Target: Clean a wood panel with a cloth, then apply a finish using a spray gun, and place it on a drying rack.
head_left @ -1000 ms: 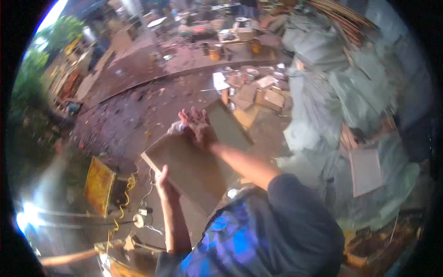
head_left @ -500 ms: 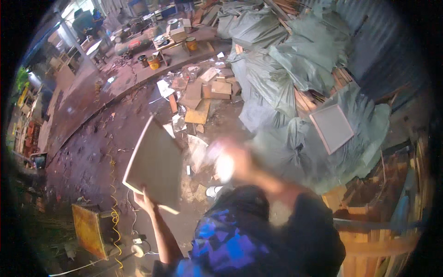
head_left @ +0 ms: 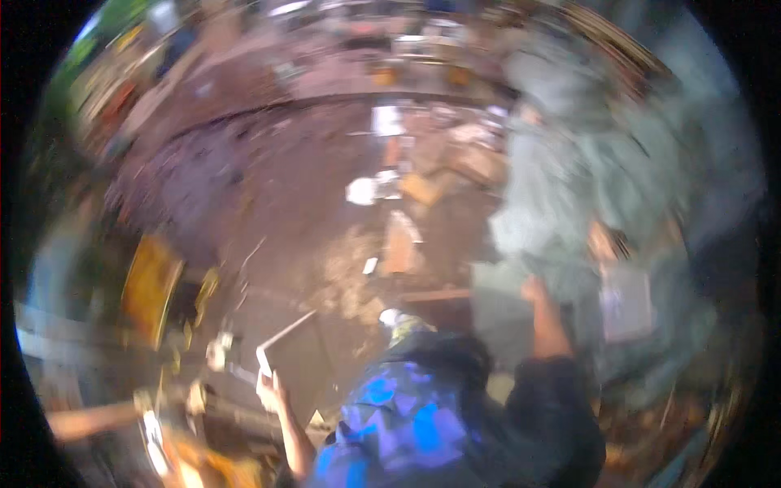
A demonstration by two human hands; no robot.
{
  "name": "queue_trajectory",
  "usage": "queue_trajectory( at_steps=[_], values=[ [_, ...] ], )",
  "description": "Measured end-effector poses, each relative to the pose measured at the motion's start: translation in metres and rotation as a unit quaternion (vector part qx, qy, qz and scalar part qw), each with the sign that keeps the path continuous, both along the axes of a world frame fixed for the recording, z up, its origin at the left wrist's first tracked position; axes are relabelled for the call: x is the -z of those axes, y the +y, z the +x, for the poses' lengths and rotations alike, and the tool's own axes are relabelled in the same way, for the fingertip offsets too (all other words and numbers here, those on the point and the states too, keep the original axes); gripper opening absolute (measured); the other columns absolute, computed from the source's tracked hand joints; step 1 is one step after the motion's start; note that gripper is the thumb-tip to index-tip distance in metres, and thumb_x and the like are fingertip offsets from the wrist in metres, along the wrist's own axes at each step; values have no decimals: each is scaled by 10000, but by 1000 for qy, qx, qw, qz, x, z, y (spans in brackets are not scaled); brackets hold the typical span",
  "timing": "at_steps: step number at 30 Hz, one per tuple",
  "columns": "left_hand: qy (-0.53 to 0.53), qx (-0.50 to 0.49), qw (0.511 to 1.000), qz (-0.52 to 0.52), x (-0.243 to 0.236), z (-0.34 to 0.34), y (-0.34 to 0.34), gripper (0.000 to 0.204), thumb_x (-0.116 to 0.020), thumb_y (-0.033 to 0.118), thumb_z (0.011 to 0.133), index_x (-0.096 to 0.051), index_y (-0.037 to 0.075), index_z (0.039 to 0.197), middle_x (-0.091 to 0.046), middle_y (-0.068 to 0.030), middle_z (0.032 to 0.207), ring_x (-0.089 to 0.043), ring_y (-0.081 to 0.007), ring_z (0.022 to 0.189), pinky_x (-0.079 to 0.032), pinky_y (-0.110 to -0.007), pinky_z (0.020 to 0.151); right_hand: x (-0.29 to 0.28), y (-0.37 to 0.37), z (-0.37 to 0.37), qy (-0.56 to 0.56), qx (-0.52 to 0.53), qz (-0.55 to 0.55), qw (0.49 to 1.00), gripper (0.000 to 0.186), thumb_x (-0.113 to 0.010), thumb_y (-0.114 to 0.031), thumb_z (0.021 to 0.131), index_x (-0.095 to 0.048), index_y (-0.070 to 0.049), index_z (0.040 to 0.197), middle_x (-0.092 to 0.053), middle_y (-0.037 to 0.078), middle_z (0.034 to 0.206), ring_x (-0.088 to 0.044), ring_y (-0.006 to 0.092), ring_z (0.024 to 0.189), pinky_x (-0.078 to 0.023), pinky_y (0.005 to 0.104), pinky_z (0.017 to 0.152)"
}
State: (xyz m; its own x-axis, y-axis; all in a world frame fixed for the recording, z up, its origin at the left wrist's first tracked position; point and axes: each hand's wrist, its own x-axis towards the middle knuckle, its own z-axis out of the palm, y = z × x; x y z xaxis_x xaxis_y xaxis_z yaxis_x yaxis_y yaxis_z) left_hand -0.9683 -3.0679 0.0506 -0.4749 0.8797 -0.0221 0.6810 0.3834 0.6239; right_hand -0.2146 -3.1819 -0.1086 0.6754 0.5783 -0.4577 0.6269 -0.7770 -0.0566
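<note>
My left hand (head_left: pixel 270 386) grips a flat board with a pale edge (head_left: pixel 285 329) at lower centre-left; its face is dark and smeared by motion. My right hand (head_left: pixel 534 289) is lower right, over or in front of green-grey sheeting (head_left: pixel 512 211), apart from the board. Its fingers are too blurred to read. A pale framed panel (head_left: pixel 626 301) lies on the sheeting right of that hand. My shoe (head_left: pixel 390 317) shows below scattered offcuts on the dirty ground.
A yellow-stained square object (head_left: pixel 150 289) with coiled yellow cord stands at left. Scraps of board (head_left: pixel 472 163) lie ahead, before a raised concrete ledge (head_left: pixel 309 81) with buckets and clutter. Stacked timber (head_left: pixel 618 41) sticks out at upper right; more wood fills the lower right.
Both hands were on the board; my right hand let go and moved rightward. The board in my left hand has swung down toward the lower edge. The view has turned and blurred.
</note>
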Motion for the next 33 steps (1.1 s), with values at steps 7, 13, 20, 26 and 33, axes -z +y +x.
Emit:
queue_trajectory(
  at_steps=[7,13,20,26,33],
  values=[
    [-313,-64,912,257,-45,-92,-28,238,-675,179,824,-665,7,989,-624,-18,852,-516,-99,776,-449,-278,689,-118,293,-351,402,-282,185,852,1146,-875,-291,704,-147,-31,1550,-451,263,1440,-463,289,1320,-353,393,1101],
    [-148,-146,899,385,-17,-194,-67,680,-671,287,886,-374,11,1432,-434,-176,1421,-466,-253,1228,-485,-342,921,-173,413,-523,727,-369,138,563,543,-753,-146,752,-561,2,1238,-631,99,1121,-582,216,1045,-445,356,923],
    [6,-460,781,422,-6,-203,-113,766,-565,297,967,-156,-18,1533,-158,-203,1603,-121,-296,1492,-91,-399,1210,-270,338,-695,434,-575,284,633,171,-685,-119,856,-658,40,914,-639,56,723,-539,139,638,-447,318,611],
    [11,-517,613,597,24,-244,11,667,-381,215,1021,-27,30,1555,-12,-134,1638,-129,-307,1492,-150,-435,1202,-286,307,-782,621,-584,187,488,215,-748,-98,819,-663,38,961,-653,59,717,-568,115,695,-470,299,646],
    [171,-489,776,359,11,-304,1,699,-429,314,1003,-113,12,1548,-10,-214,1620,17,-355,1501,-19,-477,1205,-285,394,-897,620,-666,83,406,252,-488,91,639,-650,59,830,-593,2,711,-506,84,656,-426,248,613]
  ],
)
